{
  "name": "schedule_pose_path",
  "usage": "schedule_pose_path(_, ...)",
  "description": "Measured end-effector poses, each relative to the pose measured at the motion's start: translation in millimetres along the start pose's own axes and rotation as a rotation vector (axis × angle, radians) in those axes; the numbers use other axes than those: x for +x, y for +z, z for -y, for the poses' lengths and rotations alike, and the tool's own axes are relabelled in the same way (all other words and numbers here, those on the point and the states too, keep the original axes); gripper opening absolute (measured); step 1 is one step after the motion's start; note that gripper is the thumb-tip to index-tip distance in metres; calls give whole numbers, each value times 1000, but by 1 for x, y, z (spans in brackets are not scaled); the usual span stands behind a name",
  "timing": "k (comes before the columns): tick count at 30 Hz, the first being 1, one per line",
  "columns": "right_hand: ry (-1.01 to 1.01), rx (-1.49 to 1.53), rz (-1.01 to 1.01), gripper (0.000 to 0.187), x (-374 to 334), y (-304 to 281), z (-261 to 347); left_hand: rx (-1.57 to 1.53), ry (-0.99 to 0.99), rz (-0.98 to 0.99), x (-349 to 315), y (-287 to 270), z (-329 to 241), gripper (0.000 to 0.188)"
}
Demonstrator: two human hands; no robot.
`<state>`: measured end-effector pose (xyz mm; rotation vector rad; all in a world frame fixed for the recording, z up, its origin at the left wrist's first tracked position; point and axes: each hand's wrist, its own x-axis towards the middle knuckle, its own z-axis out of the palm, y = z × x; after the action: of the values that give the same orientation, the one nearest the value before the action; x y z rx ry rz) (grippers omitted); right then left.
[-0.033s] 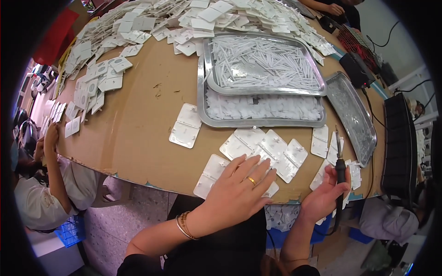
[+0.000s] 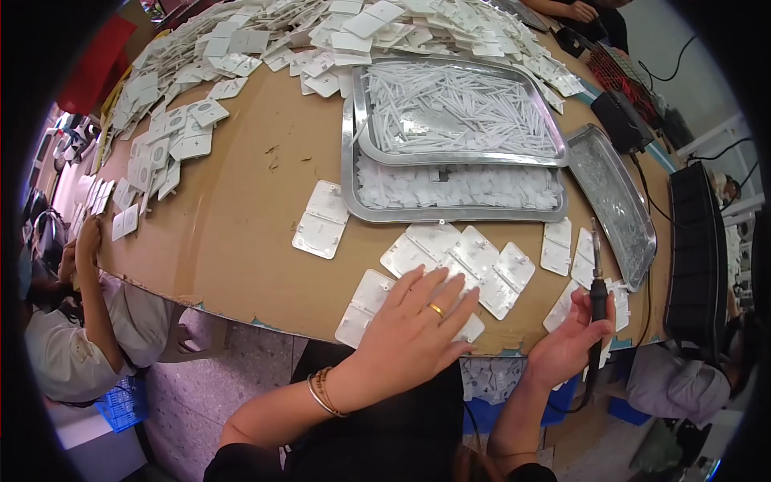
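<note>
My left hand (image 2: 418, 325) lies palm down, fingers spread, over white plastic panels near the table's front edge. One panel (image 2: 369, 297) shows beside its thumb side, partly covered. Beyond the fingertips lie more white panels (image 2: 507, 277), some overlapping, with small posts on their faces. Whatever is under my palm is hidden. At the right, my right hand (image 2: 566, 345) is closed around the black handle of a soldering iron (image 2: 597, 297). Its metal tip points up and away, above small white panels (image 2: 583, 257). A lone panel (image 2: 322, 218) rests left of the trays.
Two stacked metal trays (image 2: 458, 215) hold thin white strips and small translucent white pieces. Another metal tray (image 2: 614, 205) leans at the right, beside a black box (image 2: 622, 120) with cables. White panels are heaped (image 2: 369, 32) at the back. A co-worker's hand (image 2: 87, 241) is at far left.
The soldering iron in my right hand has shifted slightly to the right. My left hand stays over the same panels.
</note>
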<state>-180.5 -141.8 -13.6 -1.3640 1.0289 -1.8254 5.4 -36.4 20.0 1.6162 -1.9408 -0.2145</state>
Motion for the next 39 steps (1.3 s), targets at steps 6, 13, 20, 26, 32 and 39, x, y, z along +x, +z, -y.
schedule_pose_path(6,-157,-68,132,48,-9,8,11,7,-126,21,4,4,-1,59)
schedule_pose_path(13,-160,-8,172,26,-17,9,6,108,-184,6,9,10,0,54)
schedule_pose_path(20,-62,34,145,26,-16,13,15,151,-268,-94,26,15,3,48)
schedule_pose_path(26,-125,18,102,28,-18,13,11,31,-388,-120,41,12,2,57)
schedule_pose_path(32,-111,18,208,35,-22,6,13,-132,-473,12,53,-1,16,56)
schedule_pose_path(39,-257,-108,357,36,-24,5,6,-185,-379,-81,46,5,28,37)
